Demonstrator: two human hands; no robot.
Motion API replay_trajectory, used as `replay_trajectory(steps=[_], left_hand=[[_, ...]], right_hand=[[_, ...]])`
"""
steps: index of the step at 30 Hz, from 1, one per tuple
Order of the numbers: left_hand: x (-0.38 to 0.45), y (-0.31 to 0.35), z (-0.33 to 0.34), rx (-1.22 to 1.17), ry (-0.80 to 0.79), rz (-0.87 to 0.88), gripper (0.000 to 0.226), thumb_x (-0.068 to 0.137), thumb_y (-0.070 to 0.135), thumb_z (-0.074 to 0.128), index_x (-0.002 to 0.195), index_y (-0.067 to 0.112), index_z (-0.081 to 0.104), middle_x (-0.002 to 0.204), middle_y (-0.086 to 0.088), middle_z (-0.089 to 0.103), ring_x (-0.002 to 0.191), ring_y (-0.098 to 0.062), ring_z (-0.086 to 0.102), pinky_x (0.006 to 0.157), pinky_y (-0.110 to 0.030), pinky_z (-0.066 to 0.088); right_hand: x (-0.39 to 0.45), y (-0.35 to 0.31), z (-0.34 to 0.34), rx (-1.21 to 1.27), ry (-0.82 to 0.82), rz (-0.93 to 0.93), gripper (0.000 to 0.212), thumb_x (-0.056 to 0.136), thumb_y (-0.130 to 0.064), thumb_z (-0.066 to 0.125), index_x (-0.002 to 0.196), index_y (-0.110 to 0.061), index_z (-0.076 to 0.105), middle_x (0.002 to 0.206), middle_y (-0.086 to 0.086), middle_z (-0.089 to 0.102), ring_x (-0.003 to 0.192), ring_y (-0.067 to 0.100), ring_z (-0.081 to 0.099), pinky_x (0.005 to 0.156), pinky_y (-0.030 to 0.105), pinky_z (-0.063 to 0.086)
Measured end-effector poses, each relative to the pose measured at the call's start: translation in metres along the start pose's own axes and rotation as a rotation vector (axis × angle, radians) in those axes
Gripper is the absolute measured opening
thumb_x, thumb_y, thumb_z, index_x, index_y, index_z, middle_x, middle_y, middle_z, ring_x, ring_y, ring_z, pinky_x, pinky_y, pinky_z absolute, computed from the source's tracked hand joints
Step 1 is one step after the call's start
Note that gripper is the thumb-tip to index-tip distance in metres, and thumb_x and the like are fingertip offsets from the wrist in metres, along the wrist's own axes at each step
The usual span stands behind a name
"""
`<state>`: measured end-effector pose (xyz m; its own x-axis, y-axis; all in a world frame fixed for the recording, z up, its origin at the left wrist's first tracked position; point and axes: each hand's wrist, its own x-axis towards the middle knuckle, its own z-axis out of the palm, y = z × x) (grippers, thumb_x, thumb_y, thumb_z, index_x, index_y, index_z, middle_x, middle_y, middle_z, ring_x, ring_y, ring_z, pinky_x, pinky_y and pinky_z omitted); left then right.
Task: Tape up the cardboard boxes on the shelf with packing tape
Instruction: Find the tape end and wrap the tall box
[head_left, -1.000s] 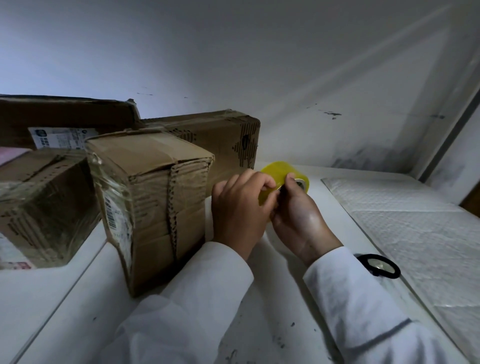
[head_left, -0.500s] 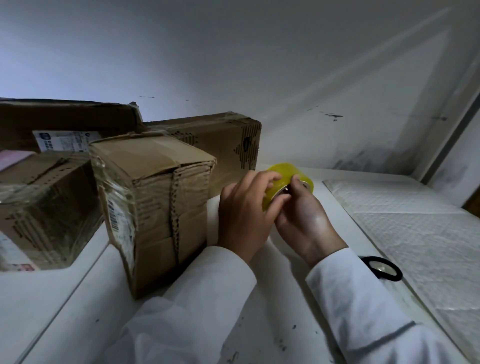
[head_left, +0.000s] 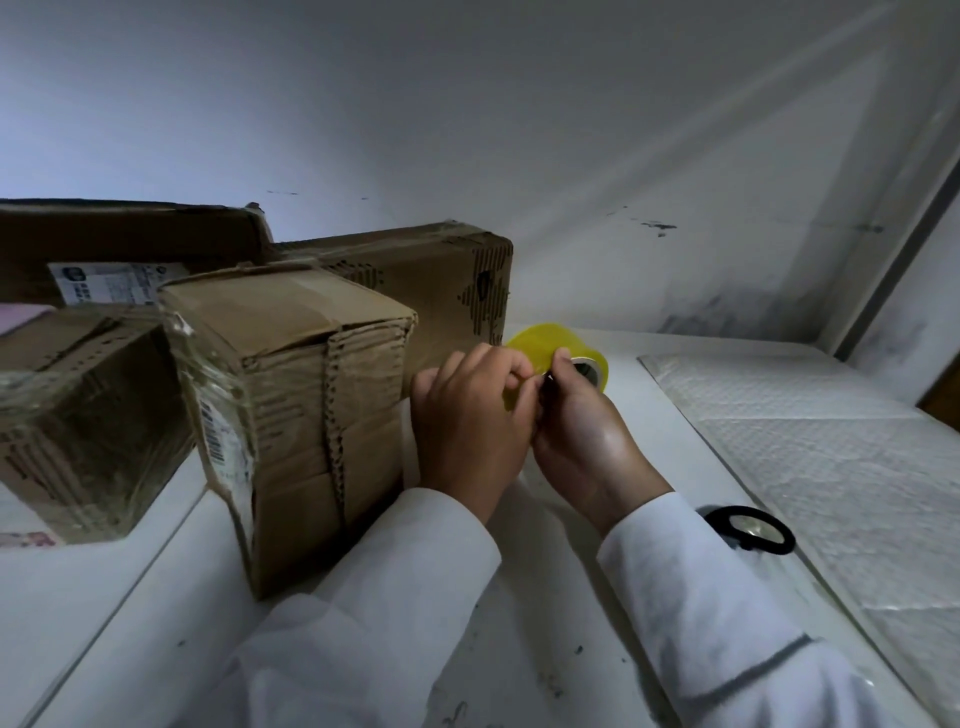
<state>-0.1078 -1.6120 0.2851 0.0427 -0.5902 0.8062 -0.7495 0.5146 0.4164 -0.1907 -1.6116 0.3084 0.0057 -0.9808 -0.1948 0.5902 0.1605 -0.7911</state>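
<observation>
A yellow roll of packing tape (head_left: 550, 340) is held above the white shelf (head_left: 509, 649), just right of the boxes. My right hand (head_left: 582, 436) grips the roll, thumb at its core. My left hand (head_left: 472, 415) curls its fingers over the roll's near side and pinches at its surface; the fingertips are partly hidden. A tall cardboard box (head_left: 301, 405) stands upright just left of my left hand, with old clear tape on its left face. A longer box (head_left: 431, 280) lies behind it.
More cardboard boxes sit at the left: one wrapped in clear tape (head_left: 78, 415) and a flat one with a white label (head_left: 119, 244) at the back. Black-handled scissors (head_left: 748, 530) lie right of my right sleeve. A white padded sheet (head_left: 831, 467) covers the shelf's right side.
Both hands and the roll have stayed in about the same place. My left fingers have shifted along the roll's surface and the roll has turned slightly.
</observation>
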Motion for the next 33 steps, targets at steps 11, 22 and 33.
replay_trajectory(steps=[11,22,33], left_hand=[[0.010,0.001,-0.006,-0.319,0.032,-0.070,0.035,0.095,0.027,0.038,0.106,0.015,0.068,0.104,0.001,0.066,0.097,-0.017,0.061,0.087,-0.039,0.047],[0.023,0.005,-0.026,-0.775,-0.656,-0.335,0.034,0.059,0.059,0.065,0.083,0.035,0.067,0.084,0.015,0.066,0.080,-0.005,0.065,0.068,-0.024,0.053],[0.019,0.011,-0.018,-0.702,-0.282,-0.464,0.019,0.101,0.033,0.039,0.086,0.025,0.049,0.074,0.007,0.048,0.069,-0.006,0.046,0.065,-0.022,0.038]], right_hand=[[-0.010,-0.022,-0.015,-0.567,0.102,-0.228,0.044,0.102,-0.039,0.028,0.079,-0.018,0.058,0.072,0.001,0.069,0.062,0.005,0.065,0.066,0.024,0.052],[-0.008,-0.041,-0.034,-0.727,0.117,-0.460,0.082,0.077,-0.079,0.013,0.050,-0.019,0.063,0.052,0.007,0.054,0.057,0.025,0.055,0.069,0.042,0.047],[-0.002,-0.035,-0.033,-0.613,0.354,-0.534,0.050,0.096,-0.048,0.039,0.059,-0.017,0.050,0.053,-0.004,0.049,0.051,0.011,0.046,0.063,0.030,0.042]])
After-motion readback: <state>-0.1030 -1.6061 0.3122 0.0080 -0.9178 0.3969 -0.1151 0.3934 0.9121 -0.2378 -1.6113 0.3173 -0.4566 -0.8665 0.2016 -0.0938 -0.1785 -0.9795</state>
